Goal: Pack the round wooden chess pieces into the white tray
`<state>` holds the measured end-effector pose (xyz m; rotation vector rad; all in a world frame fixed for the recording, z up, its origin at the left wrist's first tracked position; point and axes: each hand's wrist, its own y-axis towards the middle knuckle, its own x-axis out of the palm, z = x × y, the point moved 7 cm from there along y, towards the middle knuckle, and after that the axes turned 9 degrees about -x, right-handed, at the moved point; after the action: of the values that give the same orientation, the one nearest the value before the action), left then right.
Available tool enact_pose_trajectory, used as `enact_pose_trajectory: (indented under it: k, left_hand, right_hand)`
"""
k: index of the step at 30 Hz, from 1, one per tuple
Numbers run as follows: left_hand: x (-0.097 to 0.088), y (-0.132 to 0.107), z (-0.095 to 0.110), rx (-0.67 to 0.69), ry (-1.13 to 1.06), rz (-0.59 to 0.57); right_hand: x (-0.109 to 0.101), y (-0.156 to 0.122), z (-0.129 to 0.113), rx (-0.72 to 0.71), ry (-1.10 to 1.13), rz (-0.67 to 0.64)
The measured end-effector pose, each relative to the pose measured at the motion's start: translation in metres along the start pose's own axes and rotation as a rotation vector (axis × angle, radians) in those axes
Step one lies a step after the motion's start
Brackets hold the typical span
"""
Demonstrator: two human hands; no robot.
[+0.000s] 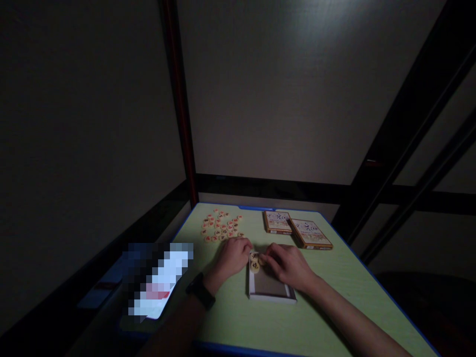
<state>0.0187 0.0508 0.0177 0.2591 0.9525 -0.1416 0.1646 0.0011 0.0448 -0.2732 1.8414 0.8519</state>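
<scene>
A small white-rimmed tray (pixel 270 296) lies on the green table (pixel 334 297) in front of me. At its far left corner sit two round light game pieces (pixel 254 262) with dark marks. My right hand (pixel 288 265) rests over the tray's far end, fingertips pinched at those pieces. My left hand (pixel 230 258), with a dark watch on its wrist, lies curled just left of the tray, its fingers beside the same pieces. A loose cluster of several round pieces (pixel 221 227) with red and dark marks lies further back on the left.
Two orange-bordered flat boxes (pixel 277 221) (pixel 310 233) lie at the table's far right. A lit phone (pixel 159 282) sits at the left edge. Dark walls and a slanted dark frame (pixel 401 124) close in behind and right. The table has a blue rim.
</scene>
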Motion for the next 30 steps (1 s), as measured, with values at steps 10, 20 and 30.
enact_pose_trajectory:
  k: [10,20,30]
  left_hand:
    - [0.002,-0.002,0.005,-0.031,-0.025,-0.057]
    - [0.005,0.0,0.008,-0.001,-0.09,-0.073]
    - [0.005,-0.004,0.016,0.006,-0.097,-0.1]
  right_hand:
    - [-0.013,0.0,0.02,0.083,0.051,0.238]
    - [-0.009,0.002,0.026,0.145,0.083,0.235]
    - [-0.012,0.033,0.029,0.113,0.09,0.12]
